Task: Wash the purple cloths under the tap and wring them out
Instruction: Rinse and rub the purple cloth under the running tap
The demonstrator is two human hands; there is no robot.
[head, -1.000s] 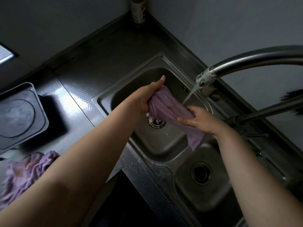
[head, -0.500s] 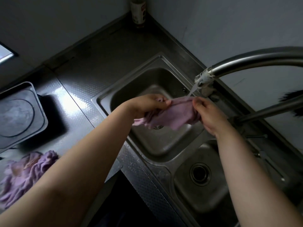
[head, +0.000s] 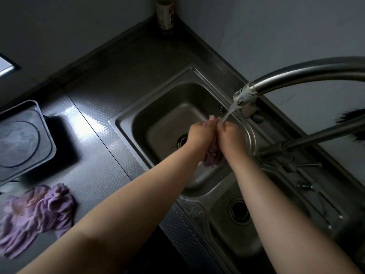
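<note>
Over the larger sink basin (head: 158, 119), my left hand (head: 199, 135) and my right hand (head: 231, 137) are pressed close together, both gripping a bunched purple cloth (head: 213, 157). Most of the cloth is hidden between my palms; a crumpled end hangs below my wrists. Water runs from the steel tap (head: 245, 95) onto my fingertips. A second purple cloth (head: 37, 214) lies crumpled on the counter at the lower left.
A smaller basin with a round drain (head: 239, 210) sits at the lower right, below the tap's lever (head: 308, 165). A dark square tray (head: 21, 141) rests on the counter at left. A bottle (head: 165, 12) stands in the far corner.
The cloth was stretched out between my two hands under the stream. Now both hands have come together and bunched it up, and it hangs lower in the basin.
</note>
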